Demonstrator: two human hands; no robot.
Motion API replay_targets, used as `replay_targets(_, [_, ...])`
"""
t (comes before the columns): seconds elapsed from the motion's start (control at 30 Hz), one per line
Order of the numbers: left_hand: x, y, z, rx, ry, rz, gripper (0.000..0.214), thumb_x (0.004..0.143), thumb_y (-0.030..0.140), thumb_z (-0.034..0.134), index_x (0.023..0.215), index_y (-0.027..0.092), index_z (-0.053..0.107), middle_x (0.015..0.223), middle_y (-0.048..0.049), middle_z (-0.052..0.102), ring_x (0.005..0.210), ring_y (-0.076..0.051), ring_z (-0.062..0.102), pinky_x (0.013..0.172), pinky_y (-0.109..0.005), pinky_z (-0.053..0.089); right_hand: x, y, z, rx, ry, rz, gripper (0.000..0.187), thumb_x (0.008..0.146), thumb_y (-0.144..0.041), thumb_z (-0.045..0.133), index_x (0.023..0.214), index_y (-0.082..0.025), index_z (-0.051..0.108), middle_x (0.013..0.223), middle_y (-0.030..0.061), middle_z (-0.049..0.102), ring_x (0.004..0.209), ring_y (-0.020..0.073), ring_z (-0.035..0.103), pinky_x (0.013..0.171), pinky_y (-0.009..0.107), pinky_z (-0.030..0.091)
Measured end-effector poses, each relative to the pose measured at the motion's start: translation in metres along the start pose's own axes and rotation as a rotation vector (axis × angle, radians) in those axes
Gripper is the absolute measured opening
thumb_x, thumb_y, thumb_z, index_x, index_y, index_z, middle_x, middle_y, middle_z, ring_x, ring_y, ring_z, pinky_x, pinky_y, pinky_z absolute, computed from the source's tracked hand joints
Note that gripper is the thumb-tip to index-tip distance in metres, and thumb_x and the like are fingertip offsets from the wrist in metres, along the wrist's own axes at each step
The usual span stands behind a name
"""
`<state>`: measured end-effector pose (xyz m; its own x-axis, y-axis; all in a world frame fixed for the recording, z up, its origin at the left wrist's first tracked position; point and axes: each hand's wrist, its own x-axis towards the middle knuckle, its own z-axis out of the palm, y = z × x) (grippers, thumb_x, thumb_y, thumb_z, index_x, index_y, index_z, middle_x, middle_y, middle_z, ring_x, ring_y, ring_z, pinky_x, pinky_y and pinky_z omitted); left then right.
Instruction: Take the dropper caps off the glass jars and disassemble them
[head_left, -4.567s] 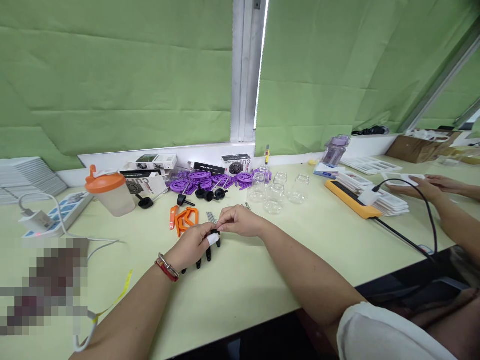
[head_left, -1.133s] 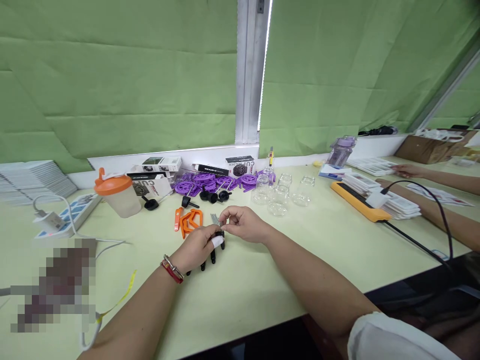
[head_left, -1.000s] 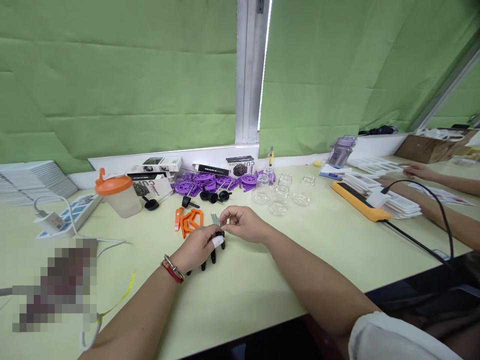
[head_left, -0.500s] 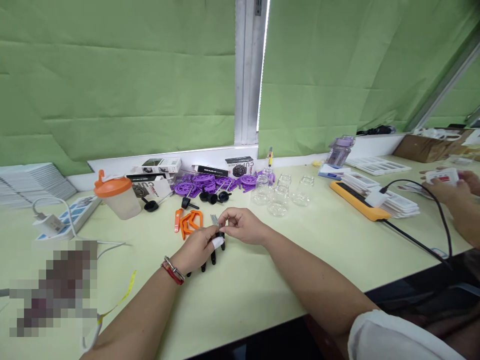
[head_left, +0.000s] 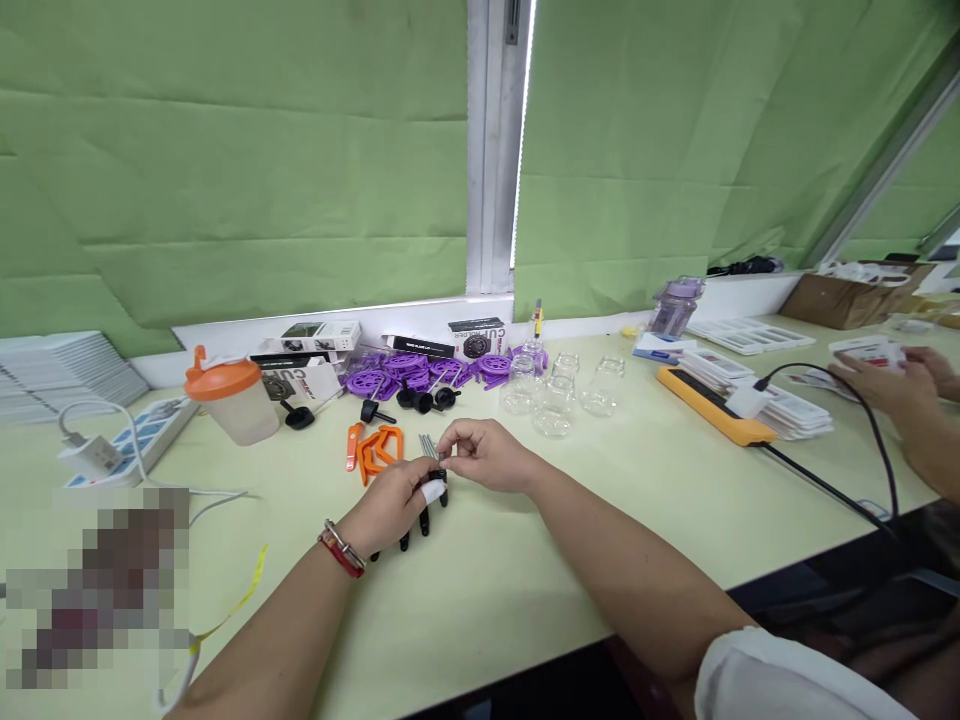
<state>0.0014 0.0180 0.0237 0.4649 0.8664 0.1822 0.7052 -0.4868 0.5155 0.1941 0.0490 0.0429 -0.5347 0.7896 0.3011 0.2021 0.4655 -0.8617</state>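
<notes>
Both my hands meet over the middle of the table. My left hand (head_left: pixel 397 498), with white tape on the thumb, is closed on a black-handled metal rod (head_left: pixel 443 497). My right hand (head_left: pixel 484 455) pinches at the metal upper end of the same rod; its fingertips hide the exact contact. Several more black handles (head_left: pixel 425 522) lie in a row partly under my left hand, with thin metal shafts (head_left: pixel 426 443) showing above it. Orange plastic hooked pieces (head_left: pixel 382 450) lie just beyond my left hand. Behind them are black round-headed parts (head_left: pixel 370 411).
Purple plastic wheel-like parts (head_left: pixel 409 375) are heaped by cup holder boxes (head_left: pixel 311 380) along the wall. Clear glass jars (head_left: pixel 555 410) stand right of them. An orange-lidded cup (head_left: pixel 247 415) and power strip (head_left: pixel 154 430) are left. Another person's hands (head_left: pixel 885 385) hold white cards at right, past a yellow-edged power strip (head_left: pixel 705 405).
My hands stay together at the rod with hardly any movement. The view has shifted slightly. At the right, the other person's hands and white card have moved a little left.
</notes>
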Motion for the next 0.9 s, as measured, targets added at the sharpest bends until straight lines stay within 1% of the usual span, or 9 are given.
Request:
replay_targets(0.13, [-0.0003, -0.0008, -0.0003, -0.016, -0.013, 0.001, 0.023, 0.090, 0.036, 0.040, 0.083, 0.019, 0.053, 0.068, -0.0001, 0.053, 0.065, -0.015, 0.050, 0.060, -0.027, 0.039, 0.0000, -0.0009, -0.0005, 0.006, -0.020, 0.007, 0.013, 0.073, -0.021, 0.063, 0.085, -0.017, 0.061, 0.054, -0.0082, 0.043, 0.048, 0.0064, 0.036, 0.050, 0.020, 0.031])
replay_targets(0.27, [0.0000, -0.0010, -0.0008, -0.016, -0.019, 0.002, 0.023, 0.090, 0.036, 0.039, 0.087, 0.019, 0.055, 0.073, -0.0014, 0.057, 0.068, -0.016, 0.052, 0.063, -0.028, 0.040, 0.0006, -0.0010, 0.0002, -0.026, 0.011, 0.025, 0.012, 0.073, -0.019, 0.063, 0.084, -0.018, 0.061, 0.055, -0.0077, 0.044, 0.050, 0.0068, 0.037, 0.051, 0.020, 0.032])
replay_targets(0.33, [0.0000, -0.0003, -0.0011, -0.007, -0.017, 0.003, 0.023, 0.090, 0.036, 0.040, 0.087, 0.019, 0.055, 0.073, -0.0017, 0.057, 0.069, -0.016, 0.052, 0.064, -0.028, 0.040, 0.0005, -0.0007, 0.0006, -0.043, 0.007, 0.025, 0.012, 0.072, -0.019, 0.063, 0.084, -0.018, 0.062, 0.055, -0.0076, 0.044, 0.050, 0.0068, 0.038, 0.051, 0.020, 0.032])
replay_targets(0.47, [-0.0003, 0.0005, -0.0015, -0.034, -0.021, 0.003, 0.023, 0.090, 0.036, 0.041, 0.083, 0.019, 0.055, 0.070, 0.0000, 0.055, 0.066, -0.015, 0.050, 0.061, -0.026, 0.038, -0.0002, -0.0012, 0.0006, -0.067, -0.043, 0.018, 0.010, 0.072, -0.017, 0.062, 0.082, -0.017, 0.064, 0.055, -0.0072, 0.045, 0.050, 0.0064, 0.038, 0.051, 0.020, 0.033])
replay_targets(0.63, [-0.0002, -0.0006, -0.0011, -0.015, -0.003, 0.001, 0.023, 0.089, 0.037, 0.043, 0.078, 0.019, 0.052, 0.067, 0.0007, 0.052, 0.064, -0.015, 0.048, 0.059, -0.026, 0.037, -0.0001, -0.0015, -0.0002, -0.100, -0.074, 0.031, 0.012, 0.072, -0.013, 0.061, 0.081, -0.017, 0.067, 0.058, -0.0056, 0.051, 0.052, 0.0064, 0.041, 0.053, 0.020, 0.035])
replay_targets(0.77, [0.0001, 0.0006, -0.0019, -0.024, -0.013, 0.003, 0.024, 0.089, 0.036, 0.042, 0.079, 0.018, 0.054, 0.067, 0.0002, 0.052, 0.064, -0.015, 0.048, 0.059, -0.026, 0.038, 0.0008, 0.0019, -0.0009, -0.115, -0.088, 0.002, 0.011, 0.073, -0.012, 0.061, 0.081, -0.017, 0.069, 0.068, -0.0024, 0.060, 0.055, 0.0070, 0.045, 0.056, 0.020, 0.038])
replay_targets(0.83, [0.0000, 0.0015, -0.0025, -0.036, -0.021, 0.007, 0.024, 0.090, 0.036, 0.042, 0.080, 0.018, 0.055, 0.068, -0.0003, 0.054, 0.065, -0.015, 0.049, 0.060, -0.026, 0.039, 0.0013, 0.0037, -0.0015, -0.127, -0.100, -0.046, 0.012, 0.074, -0.011, 0.061, 0.080, -0.017, 0.069, 0.078, 0.0002, 0.064, 0.061, 0.0084, 0.051, 0.060, 0.022, 0.042])
replay_targets(0.9, [0.0000, 0.0021, -0.0030, -0.046, -0.027, 0.013, 0.024, 0.090, 0.035, 0.042, 0.081, 0.018, 0.056, 0.069, -0.0005, 0.055, 0.067, -0.015, 0.050, 0.062, -0.026, 0.040, 0.0019, 0.0051, -0.0024, -0.136, -0.114, -0.096, 0.011, 0.075, -0.010, 0.061, 0.078, -0.017, 0.069, 0.083, 0.0019, 0.064, 0.069, 0.0105, 0.056, 0.067, 0.023, 0.045])
